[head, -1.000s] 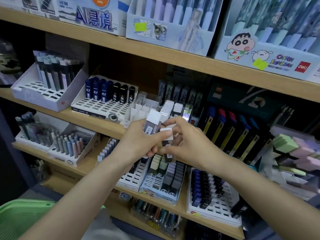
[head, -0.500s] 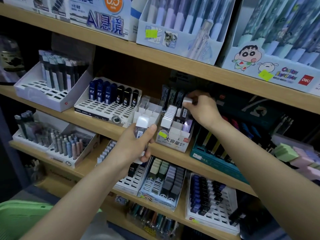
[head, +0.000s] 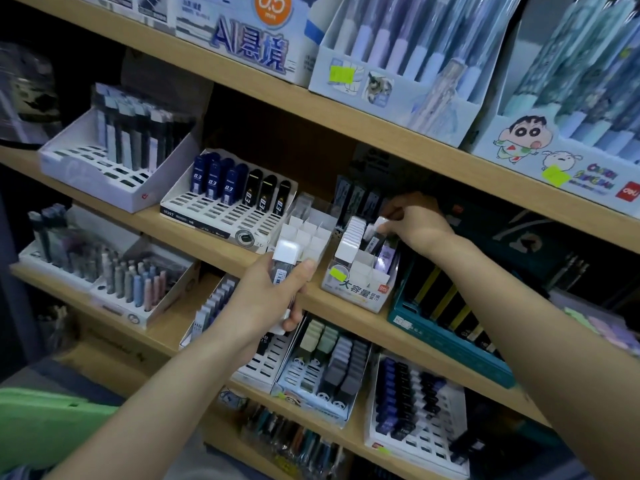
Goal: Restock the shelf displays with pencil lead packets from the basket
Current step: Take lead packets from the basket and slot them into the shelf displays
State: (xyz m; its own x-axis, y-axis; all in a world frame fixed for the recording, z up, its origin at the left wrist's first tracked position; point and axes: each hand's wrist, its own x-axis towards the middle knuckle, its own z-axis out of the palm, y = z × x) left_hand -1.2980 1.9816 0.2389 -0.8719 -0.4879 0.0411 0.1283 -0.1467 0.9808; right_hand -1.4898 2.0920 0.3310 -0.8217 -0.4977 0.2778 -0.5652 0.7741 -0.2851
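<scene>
My left hand grips a small bunch of white-capped pencil lead packets in front of the middle shelf. My right hand pinches one white-capped packet at the back of a white display box with a green sticker and a row of white-capped packets along its left side. The packet's lower end is down among the box's dividers. A corner of the green basket shows at the lower left.
An empty white divider box stands left of the display box. A tray with blue and black lead cases is further left. A teal box sits to the right. More trays fill the shelf below, and pen boxes line the shelf above.
One second ago both hands met at the bunch and my right hand took a packet. It then reached up to the display box and now lowers the packet into the back of it.
</scene>
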